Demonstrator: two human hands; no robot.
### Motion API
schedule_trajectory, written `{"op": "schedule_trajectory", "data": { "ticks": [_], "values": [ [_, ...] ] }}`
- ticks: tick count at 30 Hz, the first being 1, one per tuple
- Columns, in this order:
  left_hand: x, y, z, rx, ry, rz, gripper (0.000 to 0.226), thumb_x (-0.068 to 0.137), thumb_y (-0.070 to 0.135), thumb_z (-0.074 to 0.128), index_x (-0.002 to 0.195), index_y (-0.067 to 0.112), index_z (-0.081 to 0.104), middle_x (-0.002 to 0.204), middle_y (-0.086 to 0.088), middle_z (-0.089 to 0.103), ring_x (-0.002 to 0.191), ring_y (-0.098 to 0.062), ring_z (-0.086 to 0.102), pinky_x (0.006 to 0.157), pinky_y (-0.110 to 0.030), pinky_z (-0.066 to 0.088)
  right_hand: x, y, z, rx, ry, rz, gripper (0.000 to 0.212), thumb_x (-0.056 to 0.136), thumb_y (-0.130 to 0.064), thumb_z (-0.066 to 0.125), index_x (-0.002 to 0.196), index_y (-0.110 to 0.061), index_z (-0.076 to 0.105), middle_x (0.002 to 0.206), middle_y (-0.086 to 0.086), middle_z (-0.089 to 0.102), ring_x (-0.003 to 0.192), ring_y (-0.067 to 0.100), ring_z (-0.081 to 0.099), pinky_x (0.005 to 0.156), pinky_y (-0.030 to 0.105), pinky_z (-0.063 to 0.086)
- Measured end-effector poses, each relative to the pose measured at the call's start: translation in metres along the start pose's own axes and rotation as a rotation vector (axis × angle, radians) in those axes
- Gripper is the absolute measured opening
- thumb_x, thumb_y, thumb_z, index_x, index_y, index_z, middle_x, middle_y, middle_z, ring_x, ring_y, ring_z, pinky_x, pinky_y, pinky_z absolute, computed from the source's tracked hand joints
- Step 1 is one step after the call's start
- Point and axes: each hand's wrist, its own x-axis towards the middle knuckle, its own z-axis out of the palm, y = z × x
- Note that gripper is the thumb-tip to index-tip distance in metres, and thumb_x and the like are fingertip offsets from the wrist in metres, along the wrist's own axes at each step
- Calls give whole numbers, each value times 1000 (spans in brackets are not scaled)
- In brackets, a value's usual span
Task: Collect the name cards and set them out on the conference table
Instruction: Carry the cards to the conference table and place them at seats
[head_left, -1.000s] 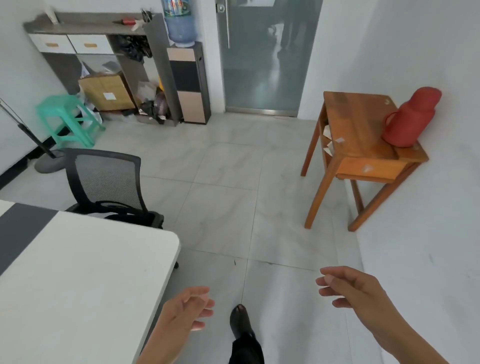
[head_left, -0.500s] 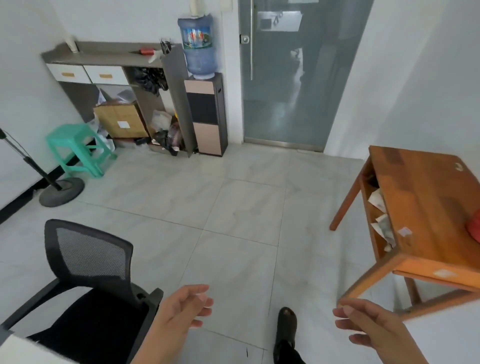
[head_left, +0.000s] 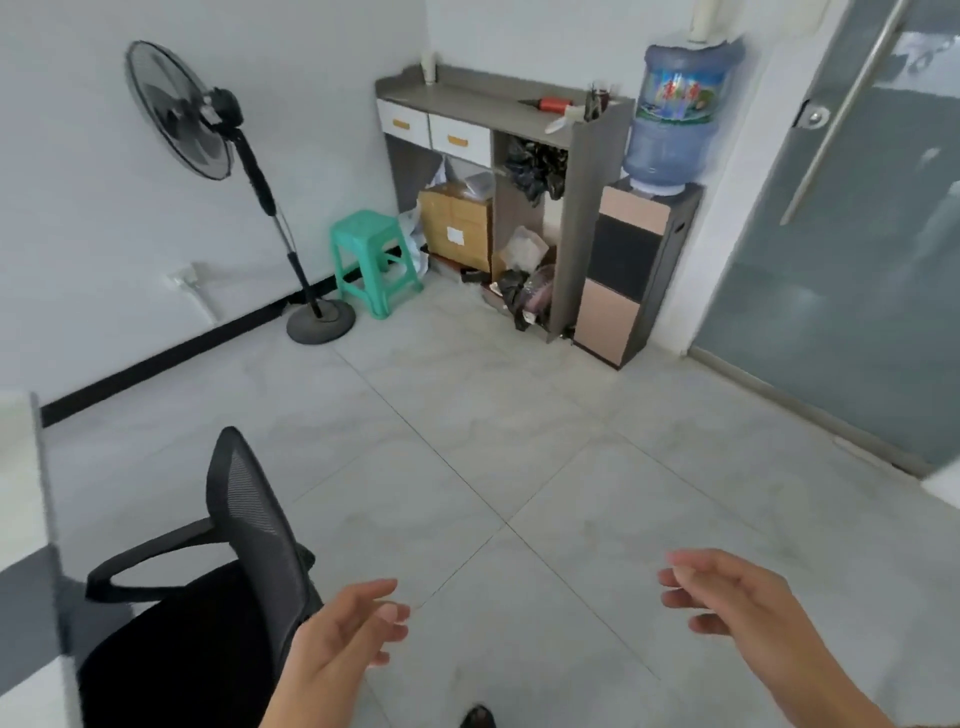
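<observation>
No name cards show in the head view. My left hand (head_left: 348, 639) hangs at the bottom centre, fingers loosely apart and holding nothing, just right of a black mesh office chair (head_left: 244, 540). My right hand (head_left: 727, 597) is at the bottom right, also with fingers apart and nothing in it, over bare floor tiles. A strip of the white and grey conference table (head_left: 26, 519) shows at the left edge, beside the chair.
Along the far wall stand a black pedestal fan (head_left: 208, 130), a green plastic stool (head_left: 371, 260), a grey cabinet (head_left: 498, 135) stuffed with a cardboard box and bags, and a water dispenser (head_left: 644, 234). A frosted glass door (head_left: 852, 249) is at the right.
The view has swung left: the wooden side table with the red flask has left the frame and the fan has come in. Both hands stay low and hold nothing.
</observation>
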Motion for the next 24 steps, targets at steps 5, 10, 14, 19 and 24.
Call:
{"op": "schedule_trajectory", "data": {
  "ticks": [5,10,14,19,24],
  "values": [
    [79,2,-10,-61,132,-141,18,90,6,60,103,12,69,87,-4,78,85,-24,73,76,-39,54,116,-44,45,-43,-128,-20,12,90,-12,62,94,-12,74,88,4,78,80,19,74,75,39,53],
    [198,49,-34,-97,176,-118,16,92,8,58,103,13,68,88,-3,78,89,-27,71,73,-34,53,223,-89,99,-44,-183,-6,13,89,-9,62,94,-11,74,88,7,78,78,21,75,71,37,51],
    [279,114,-50,-87,161,-2,35,76,36,62,104,18,67,92,-2,77,83,-16,72,75,-32,55,299,-145,131,-54,-197,-31,13,89,-8,62,92,-10,74,88,9,78,75,20,75,70,37,51],
    [348,152,-84,-80,201,5,56,59,55,61,104,22,67,95,-2,76,85,-16,71,78,-35,55,379,-196,184,-67,-289,-19,18,78,-31,71,88,-18,77,88,7,78,77,20,75,68,36,51],
    [416,139,-134,-151,419,-165,33,77,32,62,105,14,68,90,-2,77,82,-18,73,74,-35,57,494,-227,267,-165,-433,17,13,89,-5,62,94,-7,73,85,8,78,73,20,75,67,37,50]
  ]
}}
